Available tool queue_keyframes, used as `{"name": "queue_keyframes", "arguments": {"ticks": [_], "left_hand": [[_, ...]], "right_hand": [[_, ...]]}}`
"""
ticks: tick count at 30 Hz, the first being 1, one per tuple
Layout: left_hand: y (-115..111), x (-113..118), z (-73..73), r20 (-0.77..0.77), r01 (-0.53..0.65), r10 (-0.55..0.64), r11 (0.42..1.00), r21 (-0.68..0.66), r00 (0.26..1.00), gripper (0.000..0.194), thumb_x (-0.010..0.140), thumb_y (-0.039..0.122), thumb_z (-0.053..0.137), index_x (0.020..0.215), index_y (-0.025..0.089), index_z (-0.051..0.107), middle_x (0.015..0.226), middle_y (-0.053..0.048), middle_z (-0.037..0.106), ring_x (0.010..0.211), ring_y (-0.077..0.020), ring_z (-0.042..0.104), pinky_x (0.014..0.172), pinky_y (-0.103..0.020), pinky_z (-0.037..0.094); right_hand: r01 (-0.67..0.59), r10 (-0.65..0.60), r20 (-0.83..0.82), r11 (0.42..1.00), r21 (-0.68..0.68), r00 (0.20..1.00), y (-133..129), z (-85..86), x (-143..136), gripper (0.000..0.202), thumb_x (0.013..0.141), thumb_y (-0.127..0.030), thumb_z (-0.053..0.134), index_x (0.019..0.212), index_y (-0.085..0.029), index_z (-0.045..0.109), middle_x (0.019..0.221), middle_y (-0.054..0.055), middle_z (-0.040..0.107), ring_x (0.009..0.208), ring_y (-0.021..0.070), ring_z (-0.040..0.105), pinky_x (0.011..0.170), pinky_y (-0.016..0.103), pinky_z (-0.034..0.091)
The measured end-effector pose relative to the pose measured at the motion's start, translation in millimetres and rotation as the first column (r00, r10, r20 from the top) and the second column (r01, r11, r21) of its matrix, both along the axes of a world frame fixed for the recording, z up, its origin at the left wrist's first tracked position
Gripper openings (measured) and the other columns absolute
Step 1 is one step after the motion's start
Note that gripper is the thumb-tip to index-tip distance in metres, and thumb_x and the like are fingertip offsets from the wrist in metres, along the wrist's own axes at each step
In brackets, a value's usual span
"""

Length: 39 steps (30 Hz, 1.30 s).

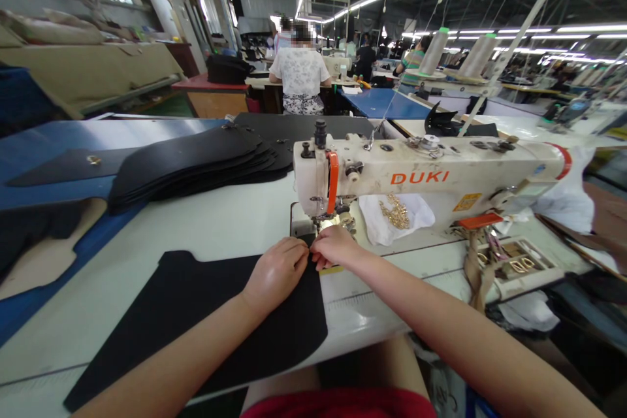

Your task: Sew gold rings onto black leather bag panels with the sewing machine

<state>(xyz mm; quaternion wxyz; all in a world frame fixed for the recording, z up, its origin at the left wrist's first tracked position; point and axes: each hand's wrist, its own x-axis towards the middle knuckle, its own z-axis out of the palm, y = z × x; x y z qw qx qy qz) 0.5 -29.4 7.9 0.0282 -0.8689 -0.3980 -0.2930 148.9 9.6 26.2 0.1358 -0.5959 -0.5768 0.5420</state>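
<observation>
Across the pale worktop (235, 215), the black panel (210, 313) lay beneath and left of the hands, left (277, 271) and right (333, 248), whose curled fingers pinched its edge beside the sewing machine's needle area (321, 225).

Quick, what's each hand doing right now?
Left hand: fingers curled at the black piece; grip unclear.
Right hand: fingers bunched beside it; grip unclear.

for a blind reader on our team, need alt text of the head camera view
Two bare hands, left and right, meet over a black cut panel near the needle area of a DUKI sewing machine. More black panels are stacked at left; gold-coloured hardware lies on white material behind the right hand.
</observation>
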Motion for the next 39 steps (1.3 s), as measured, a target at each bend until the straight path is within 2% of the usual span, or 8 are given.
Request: {"name": "queue_keyframes", "arguments": {"ticks": [6,11,13,17,21,30,34,39], "left_hand": [[0.0,3.0,1.6,-0.041,-0.006,0.005,1.0,-0.025,0.999,0.022,0.085,0.009,0.043,0.072,0.016,0.059,0.074,-0.006,0.063,0.073,-0.0175,0.059,0.072,-0.032,0.053],[-0.1,3.6,5.3,-0.056,-0.002,0.0,1.0,-0.03,0.998,0.022,0.087,0.01,0.042,0.075,0.016,0.059,0.076,-0.006,0.063,0.077,-0.0181,0.059,0.076,-0.033,0.052],[0.1,3.7,6.1,-0.062,0.005,-0.006,1.0,-0.03,0.998,0.022,0.088,0.01,0.042,0.075,0.016,0.059,0.076,-0.006,0.063,0.076,-0.0182,0.058,0.075,-0.033,0.052],[0.9,3.7,6.2,-0.079,0.018,-0.02,1.0,-0.024,0.997,0.022,0.088,0.009,0.043,0.074,0.016,0.059,0.075,-0.006,0.063,0.075,-0.0188,0.058,0.075,-0.033,0.052],[1.3,2.7,6.3,-0.116,0.021,-0.024,1.0,-0.02,0.993,0.022,0.088,0.009,0.043,0.075,0.015,0.059,0.076,-0.006,0.062,0.076,-0.0193,0.057,0.075,-0.034,0.052],[6.1,-1.4,10.8,-0.287,0.08,-0.096,0.995,-0.064,0.953,0.016,0.087,0.008,0.048,0.076,0.015,0.058,0.077,-0.005,0.061,0.076,-0.0206,0.058,0.074,-0.036,0.053],[8.1,-1.4,8.5,-0.306,0.095,-0.108,0.994,-0.056,0.946,0.019,0.088,0.007,0.045,0.075,0.016,0.057,0.076,-0.005,0.061,0.078,-0.0208,0.059,0.076,-0.037,0.052],[9.5,-3.9,2.5,-0.271,0.126,-0.119,0.992,0.01,0.955,0.024,0.091,0.01,0.04,0.076,0.017,0.058,0.079,-0.005,0.062,0.08,-0.02,0.059,0.078,-0.037,0.051]], "right_hand": [[-0.079,0.066,0.113,0.989,0.121,0.991,-5.0,3.7,3.5,0.016,0.077,-0.011,0.052,0.065,-0.015,0.063,0.063,0.002,0.069,0.047,0.0109,0.063,0.044,0.018,0.047],[-0.135,0.031,0.258,0.908,0.396,0.966,-25.6,7.2,17.3,0.016,0.083,-0.016,0.054,0.088,-0.018,0.068,0.091,0.007,0.07,0.089,0.0194,0.065,0.08,0.029,0.046],[-0.225,0.046,0.333,0.822,0.523,0.942,-35.2,5.4,24.1,0.018,0.086,-0.017,0.051,0.094,-0.019,0.068,0.098,0.008,0.067,0.098,0.0205,0.06,0.086,0.031,0.042],[-0.459,0.058,0.514,0.544,0.702,0.856,-45.9,-4.7,31.8,0.02,0.09,-0.018,0.048,0.096,-0.019,0.067,0.09,0.007,0.063,0.092,0.0207,0.054,0.082,0.031,0.042],[-0.536,0.056,0.577,0.453,0.712,0.815,-44.5,-14.1,30.8,0.022,0.093,-0.019,0.044,0.094,-0.019,0.066,0.087,0.007,0.061,0.089,0.0213,0.052,0.08,0.032,0.042],[-0.557,0.192,0.527,0.401,0.727,0.827,-61.8,-7.1,40.6,0.021,0.091,-0.024,0.048,0.103,-0.016,0.064,0.098,0.008,0.064,0.099,0.0222,0.052,0.089,0.035,0.042],[-0.615,0.388,0.495,0.305,0.727,0.778,-89.7,-3.1,52.8,0.048,0.088,-0.047,0.051,0.122,-0.013,0.055,0.127,0.012,0.056,0.121,0.024,0.044,0.106,0.037,0.031],[-0.682,0.387,0.588,0.17,0.712,0.71,-94.4,-4.8,54.5,0.058,0.086,-0.054,0.05,0.121,-0.008,0.055,0.126,0.015,0.058,0.119,0.0253,0.049,0.107,0.038,0.031]]}}
